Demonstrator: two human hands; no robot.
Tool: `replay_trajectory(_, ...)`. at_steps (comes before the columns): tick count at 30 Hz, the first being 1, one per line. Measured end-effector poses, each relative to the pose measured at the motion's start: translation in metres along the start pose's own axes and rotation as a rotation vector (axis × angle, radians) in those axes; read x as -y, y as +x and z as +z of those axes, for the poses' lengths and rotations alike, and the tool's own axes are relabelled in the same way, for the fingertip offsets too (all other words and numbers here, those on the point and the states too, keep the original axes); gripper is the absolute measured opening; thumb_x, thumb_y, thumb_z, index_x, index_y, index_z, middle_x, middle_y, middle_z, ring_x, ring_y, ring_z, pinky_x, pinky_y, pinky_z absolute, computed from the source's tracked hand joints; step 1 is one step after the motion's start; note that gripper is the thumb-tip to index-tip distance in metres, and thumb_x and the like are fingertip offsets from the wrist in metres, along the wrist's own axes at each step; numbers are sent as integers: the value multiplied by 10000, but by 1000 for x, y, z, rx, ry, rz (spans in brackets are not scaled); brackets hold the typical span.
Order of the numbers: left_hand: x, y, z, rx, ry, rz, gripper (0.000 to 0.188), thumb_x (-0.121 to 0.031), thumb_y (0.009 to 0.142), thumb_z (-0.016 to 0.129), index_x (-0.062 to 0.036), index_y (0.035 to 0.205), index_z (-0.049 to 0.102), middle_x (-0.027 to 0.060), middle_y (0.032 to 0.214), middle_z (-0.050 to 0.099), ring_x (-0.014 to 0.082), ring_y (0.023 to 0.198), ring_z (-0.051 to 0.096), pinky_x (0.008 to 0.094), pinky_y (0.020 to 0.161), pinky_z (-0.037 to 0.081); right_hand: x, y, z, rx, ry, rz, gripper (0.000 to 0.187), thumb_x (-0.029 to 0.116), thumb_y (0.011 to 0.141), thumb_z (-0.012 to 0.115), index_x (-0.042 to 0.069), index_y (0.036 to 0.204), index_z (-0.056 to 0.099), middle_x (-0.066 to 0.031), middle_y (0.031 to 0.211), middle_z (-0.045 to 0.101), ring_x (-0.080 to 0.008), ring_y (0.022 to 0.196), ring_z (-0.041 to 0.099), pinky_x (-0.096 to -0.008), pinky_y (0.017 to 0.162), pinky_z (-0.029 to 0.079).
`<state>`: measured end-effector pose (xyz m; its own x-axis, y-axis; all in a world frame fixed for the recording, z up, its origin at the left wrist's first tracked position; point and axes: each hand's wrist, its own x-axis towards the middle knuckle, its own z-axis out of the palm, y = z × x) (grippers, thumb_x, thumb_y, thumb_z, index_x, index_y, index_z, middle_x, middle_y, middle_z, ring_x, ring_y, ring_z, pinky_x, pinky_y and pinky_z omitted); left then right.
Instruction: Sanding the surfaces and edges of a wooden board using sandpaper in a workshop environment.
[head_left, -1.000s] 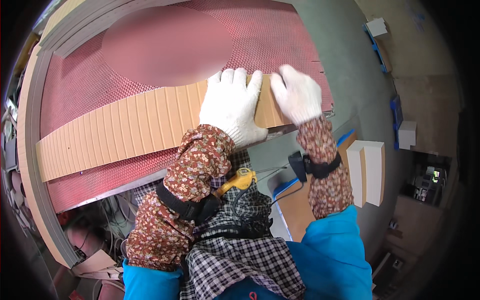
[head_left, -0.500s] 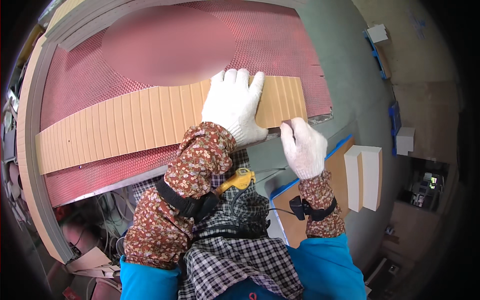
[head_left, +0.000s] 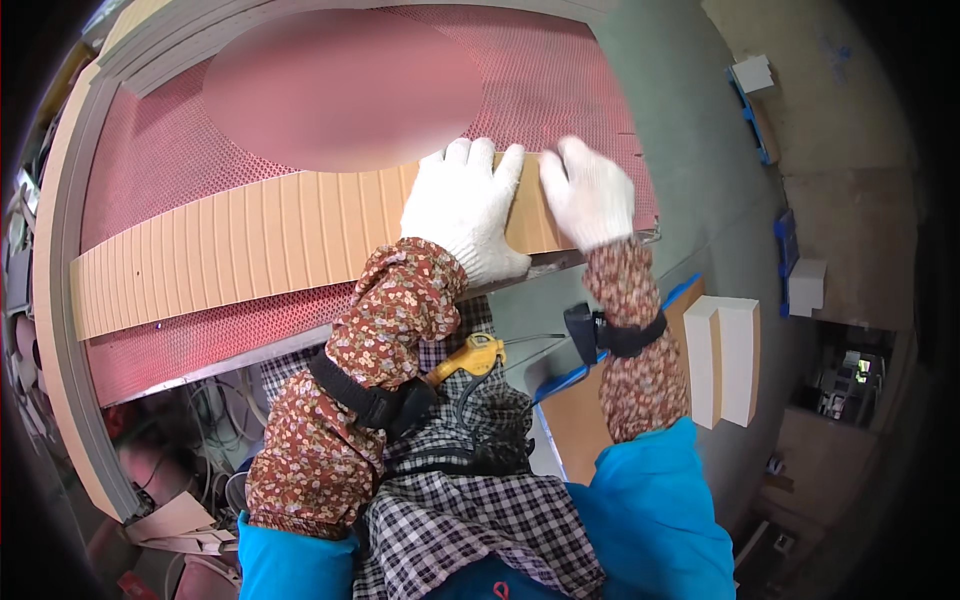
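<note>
Board (head_left: 260,238) lies under left hand (head_left: 462,212), spread flat, and right hand (head_left: 592,196), curled, grip unclear.

Tabletop (head_left: 545,85): centre to far left. Raised border (head_left: 58,300): along tabletop's left and far edges. Cardboard strip (head_left: 270,240): on tabletop, running left to right across its near half; left end at the border. Left hand (head_left: 462,205): on strip, right of its middle. Right hand (head_left: 592,195): at strip's right end. Hand tool (head_left: 475,358): near side, between forearms (head_left: 390,310). Floor (head_left: 710,150): right of tabletop. Paired blocks (head_left: 738,360): near right.
</note>
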<state>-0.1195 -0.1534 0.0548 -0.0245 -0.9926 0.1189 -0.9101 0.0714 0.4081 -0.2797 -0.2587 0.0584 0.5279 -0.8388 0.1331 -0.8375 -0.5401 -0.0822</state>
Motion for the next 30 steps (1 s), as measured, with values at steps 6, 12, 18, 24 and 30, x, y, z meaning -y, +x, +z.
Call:
replay_trajectory(6,-2,-1,-1,-1,1,-11,1107,-522,617,851,18,1516,495,217,1316,599,372,1300,565,497,1206,353,3,-99,-10,-153,131,-39,168,245,1006,679,82,966,674,-157,844,733,-361,763,735,-484,658,576)
replay_trajectory(12,4,-4,1,-23,23,-8,1104,-538,627,848,15,1516,498,209,1290,612,362,1289,568,495,1205,348,15,-131,-7,-126,218,32,135,173,971,730,68,932,655,-156,842,733,-372,734,720,-464,638,563)
replay_trajectory(18,0,-4,6,-60,48,-6,1114,-569,652,833,30,1525,484,208,1318,614,353,1306,571,513,1199,342,25,-116,-14,-182,230,35,153,156,960,747,61,901,642,-158,826,721,-378,724,712,-460,625,551)
replay_trajectory(24,3,-3,6,-42,57,-38,1142,-599,689,808,103,1514,448,217,1345,608,354,1325,567,521,1205,333,27,-112,-13,-152,218,-7,160,168,962,744,64,899,638,-159,807,708,-372,717,708,-458,626,552)
replay_trajectory(30,0,0,5,-34,38,-44,1149,-584,684,816,109,1520,440,216,1346,602,347,1332,561,515,1209,336,21,-62,-17,-63,187,-24,203,258,1006,661,65,947,681,-174,848,740,-370,780,741,-476,689,579)
